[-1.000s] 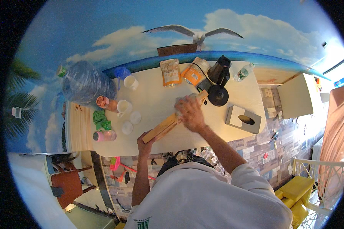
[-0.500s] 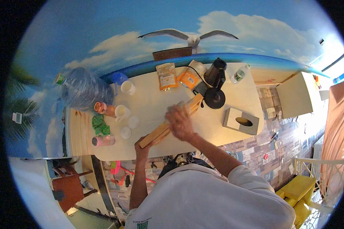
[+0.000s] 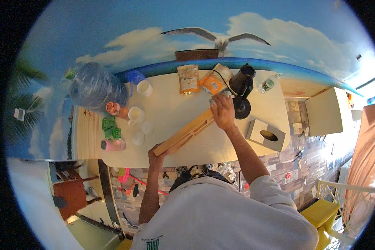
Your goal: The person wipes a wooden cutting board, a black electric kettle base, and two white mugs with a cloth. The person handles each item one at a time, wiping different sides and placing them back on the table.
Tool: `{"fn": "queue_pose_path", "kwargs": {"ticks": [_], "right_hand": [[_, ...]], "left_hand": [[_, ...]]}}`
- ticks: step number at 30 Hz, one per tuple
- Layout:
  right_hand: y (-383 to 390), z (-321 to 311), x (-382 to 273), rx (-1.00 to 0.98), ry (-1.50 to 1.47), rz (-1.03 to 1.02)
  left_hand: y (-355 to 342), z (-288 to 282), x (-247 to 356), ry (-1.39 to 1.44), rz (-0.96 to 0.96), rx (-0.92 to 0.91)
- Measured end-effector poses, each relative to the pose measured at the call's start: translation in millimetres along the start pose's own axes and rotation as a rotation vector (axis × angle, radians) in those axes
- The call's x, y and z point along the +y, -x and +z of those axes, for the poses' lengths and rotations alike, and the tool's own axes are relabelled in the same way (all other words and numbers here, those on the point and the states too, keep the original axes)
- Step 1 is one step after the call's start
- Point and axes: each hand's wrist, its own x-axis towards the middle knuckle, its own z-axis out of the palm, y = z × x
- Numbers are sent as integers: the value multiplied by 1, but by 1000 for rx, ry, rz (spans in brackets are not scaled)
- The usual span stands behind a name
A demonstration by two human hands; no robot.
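Left hand (image 3: 157, 151) is curled closed round the near end of a long, slotted, light-brown wooden bar (image 3: 186, 133), which slants over the middle of the surface (image 3: 191, 158). Right hand (image 3: 223, 111) is at the far end, fingers bent over a small grey-white wad (image 3: 221, 95), maybe cloth. Can't tell from here if it also grips the wood, or if that end rests on anything.

Main risk I see: the left hand holds one end only, so a hard push at the far end could twist the bar loose. A rough slot edge could snag the wad or nick a finger.

Next out, the right hand is just beside a round black kettle base (image 3: 241, 107); an overshoot could knock it or the tall black kettle (image 3: 242, 80) behind. Grey-white tissue box (image 3: 258, 130) is near; a wide elbow might shove it.
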Motion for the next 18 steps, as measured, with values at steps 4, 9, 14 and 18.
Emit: {"fn": "queue_pose_path", "kwargs": {"ticks": [4, 9, 14, 18], "right_hand": [[-1, 13, 15, 10, -64, 168], [8, 11, 15, 79, -103, 327], [31, -11, 10, 89, -85, 378], [71, -33, 11, -6, 26, 465]], "left_hand": [[0, 3, 5, -159, -45, -27], [36, -11, -10, 102, -269, -42], [43, -12, 12, 860, -712, 225], [27, 4, -42, 727, -1008, 242]]}}
